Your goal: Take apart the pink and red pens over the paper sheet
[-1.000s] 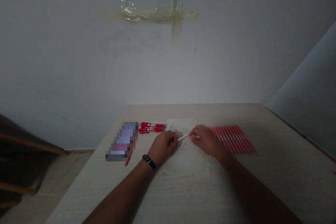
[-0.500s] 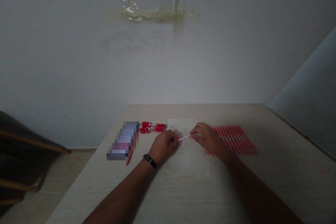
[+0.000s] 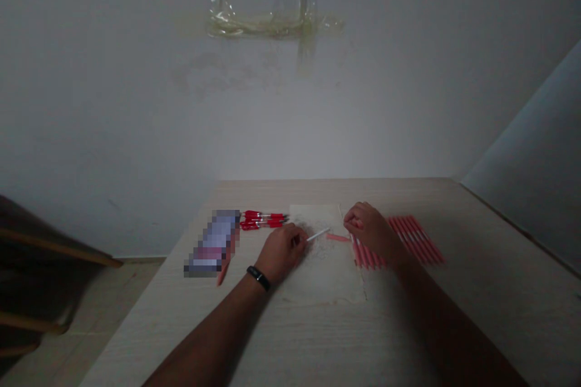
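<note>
Left hand (image 3: 285,248) in view, its grip pinched on one end of a slim white rod (image 3: 318,234), which sits over a pale sheet (image 3: 323,287) on the bench (image 3: 290,338). I read the rod's long axis as slanting, free end pointing right and away from the wearer. Right hand (image 3: 367,228): fingers curled above a row of salmon-red sticks (image 3: 415,239); I can't tell whether its grip holds anything. Just left of it, a loose salmon stick (image 3: 338,237) lies nearly crosswise. Cluster of red pens (image 3: 263,221) beyond the left hand, tips rightward. Any print on pens or sticks is too small for me to read. Pixelated panel (image 3: 211,245) at left, contents masked. Rod's held end hidden by fingers; row's middle covered by the right hand.
</note>
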Action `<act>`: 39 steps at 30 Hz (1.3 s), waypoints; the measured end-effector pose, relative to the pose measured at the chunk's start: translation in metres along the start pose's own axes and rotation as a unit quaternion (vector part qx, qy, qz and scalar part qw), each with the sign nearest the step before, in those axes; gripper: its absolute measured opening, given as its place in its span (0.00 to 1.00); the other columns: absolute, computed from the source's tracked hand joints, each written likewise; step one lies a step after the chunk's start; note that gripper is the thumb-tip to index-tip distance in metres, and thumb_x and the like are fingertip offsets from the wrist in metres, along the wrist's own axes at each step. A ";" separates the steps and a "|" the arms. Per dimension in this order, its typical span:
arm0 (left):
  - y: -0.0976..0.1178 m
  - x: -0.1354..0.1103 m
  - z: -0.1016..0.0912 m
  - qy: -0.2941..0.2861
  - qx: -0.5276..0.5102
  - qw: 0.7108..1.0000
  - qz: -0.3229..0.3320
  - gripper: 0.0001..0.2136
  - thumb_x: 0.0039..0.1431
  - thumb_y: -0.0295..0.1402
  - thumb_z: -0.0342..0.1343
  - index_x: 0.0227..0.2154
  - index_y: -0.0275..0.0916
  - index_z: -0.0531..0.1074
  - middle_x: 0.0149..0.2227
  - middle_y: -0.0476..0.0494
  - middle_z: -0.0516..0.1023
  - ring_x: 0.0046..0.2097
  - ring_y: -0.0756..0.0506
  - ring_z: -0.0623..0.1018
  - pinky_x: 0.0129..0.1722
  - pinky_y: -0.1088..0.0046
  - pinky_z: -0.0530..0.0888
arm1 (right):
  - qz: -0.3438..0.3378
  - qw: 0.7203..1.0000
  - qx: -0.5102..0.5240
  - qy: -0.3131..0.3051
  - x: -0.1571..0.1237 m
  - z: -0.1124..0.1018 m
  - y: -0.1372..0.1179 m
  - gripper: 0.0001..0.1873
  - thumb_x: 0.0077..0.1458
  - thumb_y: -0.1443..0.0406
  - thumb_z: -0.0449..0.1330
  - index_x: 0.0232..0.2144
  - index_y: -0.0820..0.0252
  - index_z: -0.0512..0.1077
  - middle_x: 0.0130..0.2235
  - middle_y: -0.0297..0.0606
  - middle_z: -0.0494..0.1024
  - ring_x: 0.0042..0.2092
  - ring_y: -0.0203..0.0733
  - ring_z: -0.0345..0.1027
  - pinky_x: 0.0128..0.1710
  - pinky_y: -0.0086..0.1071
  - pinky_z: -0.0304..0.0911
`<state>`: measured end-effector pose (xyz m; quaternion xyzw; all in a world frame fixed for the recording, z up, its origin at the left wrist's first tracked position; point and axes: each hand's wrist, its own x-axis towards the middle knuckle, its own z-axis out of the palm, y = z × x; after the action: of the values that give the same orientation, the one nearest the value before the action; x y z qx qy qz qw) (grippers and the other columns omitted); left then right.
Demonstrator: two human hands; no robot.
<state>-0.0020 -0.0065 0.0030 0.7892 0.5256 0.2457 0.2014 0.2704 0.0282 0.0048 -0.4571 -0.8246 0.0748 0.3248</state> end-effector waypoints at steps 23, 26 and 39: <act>-0.003 0.000 0.001 0.004 -0.001 1.000 0.000 0.06 0.57 0.28 0.56 0.32 0.39 0.79 0.32 0.45 0.78 0.34 0.47 0.74 0.33 0.74 0.64 | 0.014 0.993 0.020 -0.116 -0.007 0.008 -0.013 0.05 0.58 0.67 0.63 0.29 0.60 0.73 0.32 0.37 0.73 0.35 0.40 0.65 0.35 0.32 0.58; -0.002 0.000 0.001 0.007 -0.004 1.000 0.004 0.06 0.58 0.28 0.57 0.32 0.39 0.79 0.32 0.45 0.78 0.33 0.47 0.74 0.33 0.74 0.64 | -0.007 0.998 0.027 -0.050 -0.002 0.004 -0.015 0.04 0.57 0.71 0.63 0.31 0.60 0.72 0.33 0.37 0.74 0.39 0.42 0.66 0.40 0.34 0.59; 0.001 -0.001 0.007 -0.037 -0.025 0.995 0.089 0.06 0.56 0.27 0.58 0.34 0.39 0.79 0.33 0.46 0.75 0.33 0.49 0.72 0.33 0.75 0.65 | -0.059 0.990 0.036 -0.121 -0.010 0.023 -0.050 0.03 0.58 0.68 0.64 0.36 0.57 0.74 0.38 0.35 0.76 0.45 0.42 0.67 0.49 0.38 0.57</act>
<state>0.0031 -0.0084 -0.0022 0.8362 0.4388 0.2465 0.2180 0.2251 -0.0041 0.0034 -0.3836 -0.8800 0.1396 0.2427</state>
